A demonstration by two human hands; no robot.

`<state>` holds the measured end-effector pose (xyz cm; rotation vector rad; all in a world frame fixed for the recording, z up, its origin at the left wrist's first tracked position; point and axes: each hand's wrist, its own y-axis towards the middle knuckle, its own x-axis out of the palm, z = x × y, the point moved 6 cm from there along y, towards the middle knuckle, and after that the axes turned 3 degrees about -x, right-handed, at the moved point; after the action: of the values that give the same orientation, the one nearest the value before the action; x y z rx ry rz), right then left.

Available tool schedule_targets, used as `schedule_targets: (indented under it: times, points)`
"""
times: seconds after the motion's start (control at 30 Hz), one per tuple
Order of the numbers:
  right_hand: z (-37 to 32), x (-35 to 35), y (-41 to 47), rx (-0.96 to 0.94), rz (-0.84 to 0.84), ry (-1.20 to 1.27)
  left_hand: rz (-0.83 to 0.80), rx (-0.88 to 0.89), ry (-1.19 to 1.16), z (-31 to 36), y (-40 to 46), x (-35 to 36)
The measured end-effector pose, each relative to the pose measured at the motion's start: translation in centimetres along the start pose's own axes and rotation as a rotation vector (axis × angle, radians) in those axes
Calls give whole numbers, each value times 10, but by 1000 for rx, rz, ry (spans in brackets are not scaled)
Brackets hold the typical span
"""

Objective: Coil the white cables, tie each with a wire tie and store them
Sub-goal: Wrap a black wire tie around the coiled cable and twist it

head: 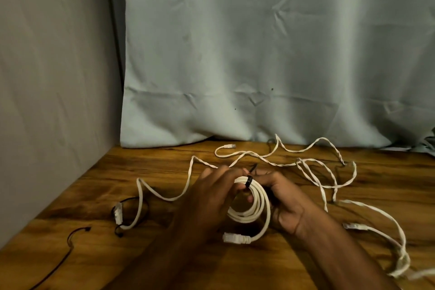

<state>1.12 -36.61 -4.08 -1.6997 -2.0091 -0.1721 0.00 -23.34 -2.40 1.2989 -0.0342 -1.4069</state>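
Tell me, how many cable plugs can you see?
4: one hanging from the coil in the hands, one by the curtain, one at left, one at right. Others may be hidden.

Makeshift home corner: wooden table (94,195) against hung sheets (259,54).

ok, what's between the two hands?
Head view: a coiled white cable with a black wire tie wrapped round its top, held by left hand and right hand.
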Motion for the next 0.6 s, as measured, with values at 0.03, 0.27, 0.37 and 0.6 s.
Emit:
schedule_targets:
  times: [0.03,0.27,0.37,0.6]
  points:
    - [1,0,-1,24,-12,14,3,-3,-20,1,0,0]
    - [4,0,-7,129,25,36,2,-117,-121,-1,-2,0]
    - [10,-4,-6,171,75,33,3,-180,-197,-4,-2,-1]
    - [15,-7,2,147,94,5,68,-58,-41,-1,2,1]
